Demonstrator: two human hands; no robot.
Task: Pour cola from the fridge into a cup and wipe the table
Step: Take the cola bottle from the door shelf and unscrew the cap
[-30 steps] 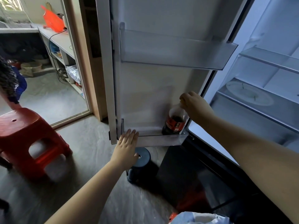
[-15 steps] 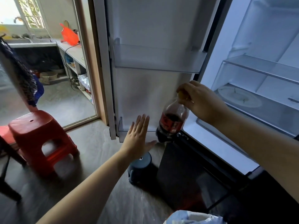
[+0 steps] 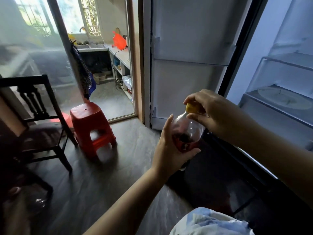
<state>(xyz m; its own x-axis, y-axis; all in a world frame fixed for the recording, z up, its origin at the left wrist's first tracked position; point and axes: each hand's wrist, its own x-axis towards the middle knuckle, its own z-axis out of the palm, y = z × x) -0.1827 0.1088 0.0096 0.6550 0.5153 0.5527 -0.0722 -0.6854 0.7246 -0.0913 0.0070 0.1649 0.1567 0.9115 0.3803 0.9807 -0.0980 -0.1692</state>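
Item: clear plastic cola bottle [image 3: 187, 133] with a red label and a yellow cap [image 3: 191, 108], dark liquid low inside, upper body see-through
Location: held in the air between both hands, in front of the open white fridge door [image 3: 189, 65], above the dark grey floor [image 3: 105, 175]
Left hand [image 3: 171, 150]: wrapped around the bottle's labelled body from the left side, fingers [image 3: 191, 152] curled under and round it, thumb up along the shoulder
Right hand [image 3: 213, 112]: over the top of the bottle, fingers closed on the yellow cap, pinching it from above
Bottle attitude: roughly upright, slightly tilted, neck toward the right hand
Fridge door shelves: two clear shelf rails visible on the inner door, nothing seen standing in them
Fridge interior [image 3: 279, 82]: open at right, glass shelves lit blue-white
Red plastic stool [image 3: 92, 128]: on the floor left of the hands, well apart from the bottle
Dark wooden chair [image 3: 33, 116]: left of the stool, just beside it
Bench [image 3: 121, 55]: pale surface in the room beyond the doorway, carrying an orange bag [image 3: 119, 41]
Pale blue cloth [image 3: 211, 223]: at the bottom edge, blurred
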